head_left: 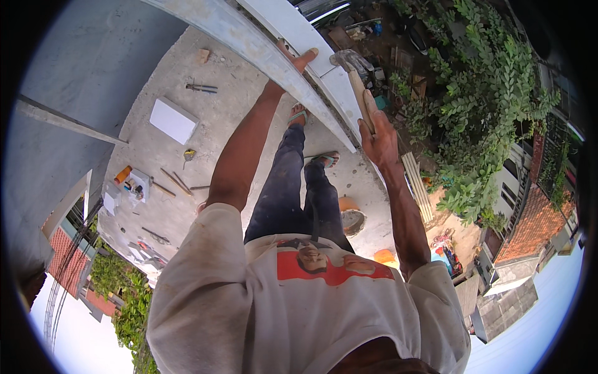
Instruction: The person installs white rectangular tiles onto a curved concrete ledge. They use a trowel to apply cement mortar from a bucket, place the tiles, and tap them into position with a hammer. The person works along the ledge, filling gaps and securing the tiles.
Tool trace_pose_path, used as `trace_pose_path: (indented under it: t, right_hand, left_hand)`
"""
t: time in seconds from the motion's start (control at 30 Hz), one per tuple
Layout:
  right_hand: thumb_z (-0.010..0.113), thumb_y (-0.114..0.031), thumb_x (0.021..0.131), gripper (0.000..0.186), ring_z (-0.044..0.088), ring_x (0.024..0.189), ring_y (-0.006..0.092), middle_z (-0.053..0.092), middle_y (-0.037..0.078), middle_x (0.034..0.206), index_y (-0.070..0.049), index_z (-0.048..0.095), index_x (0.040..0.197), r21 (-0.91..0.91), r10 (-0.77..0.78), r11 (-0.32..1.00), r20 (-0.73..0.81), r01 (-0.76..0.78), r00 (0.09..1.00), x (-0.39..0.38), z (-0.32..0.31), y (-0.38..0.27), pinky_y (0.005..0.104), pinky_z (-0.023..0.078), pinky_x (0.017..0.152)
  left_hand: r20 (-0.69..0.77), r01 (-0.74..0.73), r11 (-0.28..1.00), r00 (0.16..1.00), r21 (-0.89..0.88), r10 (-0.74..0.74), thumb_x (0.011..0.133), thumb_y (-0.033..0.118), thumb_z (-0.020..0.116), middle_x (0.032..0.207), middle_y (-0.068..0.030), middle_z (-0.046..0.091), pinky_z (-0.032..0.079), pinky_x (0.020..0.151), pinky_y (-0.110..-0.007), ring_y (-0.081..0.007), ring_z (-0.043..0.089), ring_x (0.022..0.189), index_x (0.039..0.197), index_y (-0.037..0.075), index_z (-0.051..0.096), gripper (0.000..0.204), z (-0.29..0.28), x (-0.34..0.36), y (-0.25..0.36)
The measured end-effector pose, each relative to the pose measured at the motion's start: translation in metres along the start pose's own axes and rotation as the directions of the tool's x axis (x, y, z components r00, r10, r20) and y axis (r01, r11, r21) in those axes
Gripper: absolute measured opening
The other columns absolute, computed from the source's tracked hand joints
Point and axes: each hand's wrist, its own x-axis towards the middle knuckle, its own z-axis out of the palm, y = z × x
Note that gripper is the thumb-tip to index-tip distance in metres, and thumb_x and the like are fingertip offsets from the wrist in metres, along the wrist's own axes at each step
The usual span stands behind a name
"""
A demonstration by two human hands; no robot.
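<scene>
My right hand (379,138) grips the wooden handle of a hammer (360,87). The hammer's grey head is over the outer edge of a long white board (333,73). My left hand (301,60) reaches across to the board's inner side, its thumb resting on the white surface. Its other fingers bend toward the gap beside a long grey metal strip (274,62); what they hold there is too small to make out. This strip runs alongside the board and passes over the concrete floor near my sandalled feet.
On the concrete floor (243,137) lie a white block (174,120), pliers (201,88), a yellow tape measure (189,154) and wooden sticks (175,179). An orange bucket (352,219) stands behind my feet. Past the board, the ground drops away to leafy branches (479,124) and roofs.
</scene>
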Motion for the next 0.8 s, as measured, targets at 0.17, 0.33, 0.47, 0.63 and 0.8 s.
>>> trace_pose_path:
  t: [0.17,0.33,0.47,0.63,0.8]
  right_hand:
    - [0.073,-0.004,0.094,0.075,0.07,0.086,0.0403,0.065,0.02,0.101,-0.016,0.046,0.164,0.051,-0.086,0.994,-0.11,0.092,0.99,0.021,0.004,-0.021,0.0482,0.058,0.073]
    - [0.07,-0.003,0.098,0.064,0.07,0.089,0.0445,0.064,0.021,0.106,-0.008,0.05,0.158,-0.203,0.065,0.979,0.197,-0.024,0.978,0.022,0.01,0.0,0.0497,0.058,0.072]
    - [0.07,-0.005,0.098,0.065,0.067,0.083,0.043,0.059,0.018,0.099,-0.014,0.049,0.159,-0.093,-0.046,0.994,0.066,0.052,0.997,0.019,0.003,-0.008,0.0528,0.056,0.066]
    - [0.068,-0.006,0.099,0.068,0.067,0.081,0.0423,0.059,0.018,0.1,-0.016,0.045,0.163,-0.186,-0.005,0.982,0.149,0.033,0.989,0.016,0.008,0.006,0.0518,0.056,0.065]
    - [0.067,-0.008,0.1,0.066,0.066,0.079,0.043,0.058,0.017,0.103,-0.018,0.046,0.162,-0.089,-0.074,0.992,0.114,0.085,0.991,0.022,-0.003,-0.005,0.0525,0.057,0.066]
  left_hand:
    - [-0.024,-0.085,0.996,0.996,-0.028,0.084,0.083,0.019,0.091,0.123,-0.026,0.066,0.062,0.087,-0.038,-0.029,0.072,0.104,0.147,-0.021,0.031,0.097,-0.016,0.016,0.009]
    - [-0.073,-0.04,0.995,0.997,-0.088,0.034,0.082,0.015,0.091,0.13,-0.0291,0.062,0.06,0.094,-0.038,-0.0302,0.069,0.114,0.153,-0.024,0.021,0.107,-0.01,0.015,0.002]
    - [-0.087,0.014,0.985,0.996,-0.17,-0.029,0.081,0.017,0.092,0.136,-0.0315,0.057,0.058,0.098,-0.038,-0.0319,0.066,0.121,0.155,-0.024,0.015,0.115,-0.004,0.007,0.014]
    - [-0.066,0.05,0.988,0.996,-0.144,-0.06,0.08,0.018,0.092,0.143,-0.0334,0.053,0.057,0.1,-0.038,-0.0334,0.064,0.125,0.158,-0.023,0.011,0.119,-0.006,0.009,0.01]
    - [-0.099,0.002,0.998,0.995,-0.066,-0.009,0.081,0.019,0.091,0.148,-0.0346,0.05,0.055,0.105,-0.04,-0.0345,0.06,0.131,0.16,-0.021,0.009,0.121,-0.012,0.022,-0.015]
